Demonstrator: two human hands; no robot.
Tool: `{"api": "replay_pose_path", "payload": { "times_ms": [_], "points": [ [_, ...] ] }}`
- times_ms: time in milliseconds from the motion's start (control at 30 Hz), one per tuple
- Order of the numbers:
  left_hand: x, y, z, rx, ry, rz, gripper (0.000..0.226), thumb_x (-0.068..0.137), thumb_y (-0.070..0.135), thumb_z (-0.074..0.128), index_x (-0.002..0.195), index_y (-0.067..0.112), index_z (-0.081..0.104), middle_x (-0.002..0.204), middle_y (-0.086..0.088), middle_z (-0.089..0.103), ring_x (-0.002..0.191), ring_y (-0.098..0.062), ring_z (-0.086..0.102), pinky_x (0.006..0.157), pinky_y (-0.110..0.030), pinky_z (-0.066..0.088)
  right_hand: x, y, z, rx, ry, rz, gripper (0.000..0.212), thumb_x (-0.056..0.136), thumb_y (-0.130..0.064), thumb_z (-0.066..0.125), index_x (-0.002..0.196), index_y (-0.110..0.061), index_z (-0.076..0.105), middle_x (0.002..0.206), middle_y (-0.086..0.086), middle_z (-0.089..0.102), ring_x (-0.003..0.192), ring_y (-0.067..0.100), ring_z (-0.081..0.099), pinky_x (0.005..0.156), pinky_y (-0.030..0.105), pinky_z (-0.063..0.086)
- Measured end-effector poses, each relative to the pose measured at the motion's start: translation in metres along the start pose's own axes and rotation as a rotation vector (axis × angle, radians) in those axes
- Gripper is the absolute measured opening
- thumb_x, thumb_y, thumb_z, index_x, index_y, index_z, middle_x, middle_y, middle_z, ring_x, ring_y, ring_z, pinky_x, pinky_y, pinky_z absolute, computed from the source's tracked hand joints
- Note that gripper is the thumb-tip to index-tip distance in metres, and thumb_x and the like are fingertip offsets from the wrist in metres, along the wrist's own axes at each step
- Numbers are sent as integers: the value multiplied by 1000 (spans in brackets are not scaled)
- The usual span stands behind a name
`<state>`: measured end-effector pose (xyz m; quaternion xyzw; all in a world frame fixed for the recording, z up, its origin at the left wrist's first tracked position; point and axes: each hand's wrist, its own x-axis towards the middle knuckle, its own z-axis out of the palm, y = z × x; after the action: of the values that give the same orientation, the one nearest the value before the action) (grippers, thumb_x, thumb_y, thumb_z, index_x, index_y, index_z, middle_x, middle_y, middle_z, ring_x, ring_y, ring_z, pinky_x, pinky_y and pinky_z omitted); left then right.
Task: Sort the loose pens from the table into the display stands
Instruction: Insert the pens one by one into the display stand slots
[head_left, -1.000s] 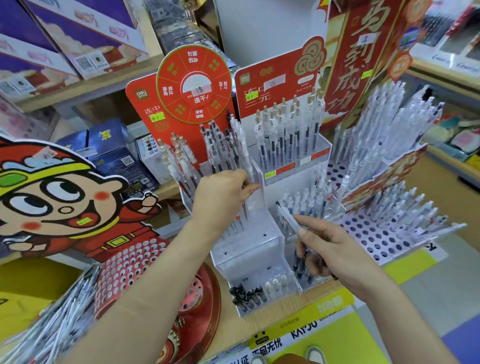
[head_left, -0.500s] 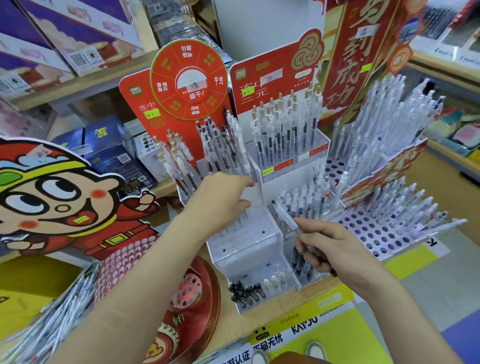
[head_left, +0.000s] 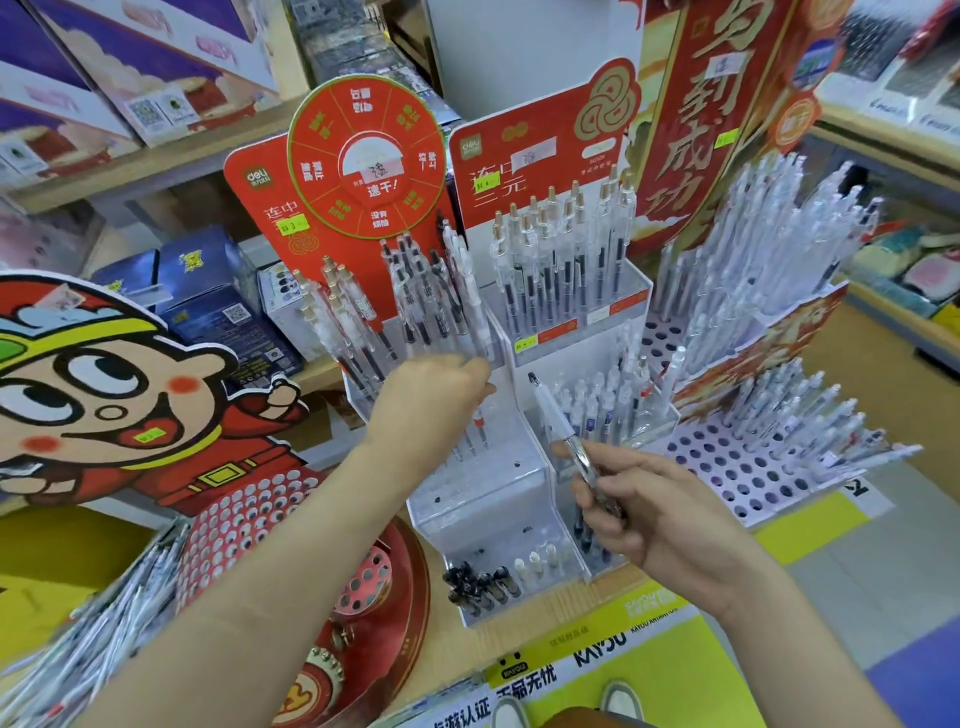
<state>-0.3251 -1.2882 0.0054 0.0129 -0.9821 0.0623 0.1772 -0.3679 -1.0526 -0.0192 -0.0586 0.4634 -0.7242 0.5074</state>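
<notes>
Item 1. Right hand (head_left: 670, 519): low in front of the stands, thumb and fingers curled round one pen (head_left: 563, 428). The pen has a clear barrel and a white grip sleeve. It is tilted, its dark tip pointing up and to the left, and it is held in the air just before the middle right compartment, outside any slot.

Item 2. Left hand (head_left: 426, 405): reaches to the upper left tier of the clear display stand (head_left: 519, 478), back of the hand to the camera, fingers curled at the foot of the pens there. I cannot tell whether they pinch a pen.

Item 3. Clear display stand: tiered, on the wooden counter (head_left: 571, 597). Upper left tier: leaning pens, some gold-topped, some dark. Upper right tier: gold-topped pens (head_left: 561, 249) standing upright in rows. Middle right compartment: white-capped pens (head_left: 608, 405). Bottom tier: black pen ends (head_left: 478, 584) to the left, white ones (head_left: 535, 564) just beside them.

Item 4. Perforated stand (head_left: 727, 467): white, to the right of the clear one, many holes bare, clear pens filling its rear rows.

Item 5. Loose pens (head_left: 88, 644): a heap at lower left, blurred, well apart from both hands.

Item 6. Surroundings: red wheel sign (head_left: 366, 156) behind the upper left tier; cartoon cut-out (head_left: 104, 384) at left; round red stand (head_left: 363, 577) with holes below the left forearm; blue boxes (head_left: 208, 291) on the shelf behind.
</notes>
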Motion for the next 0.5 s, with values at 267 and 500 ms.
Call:
{"api": "replay_pose_path", "payload": {
  "times_ms": [267,500],
  "points": [
    [-15,0,11,23,27,-30,12,85,9,70,77,9,60,73,-6,55,59,-28,56,41,-36,48,-5,-3,-1,50,-114,-51,35,88,-6,54,122,-5,60,102,20,70,90,34,71,66,30,56],
    [-19,15,-2,-180,175,-181,12,89,22,65,92,15,73,85,2,72,72,-19,67,59,-31,55,-3,-7,-9,-13,-29,-99,79,45,-36,97,113,-7,70,84,14,67,62,23,66,53,25,50]
  ]
}}
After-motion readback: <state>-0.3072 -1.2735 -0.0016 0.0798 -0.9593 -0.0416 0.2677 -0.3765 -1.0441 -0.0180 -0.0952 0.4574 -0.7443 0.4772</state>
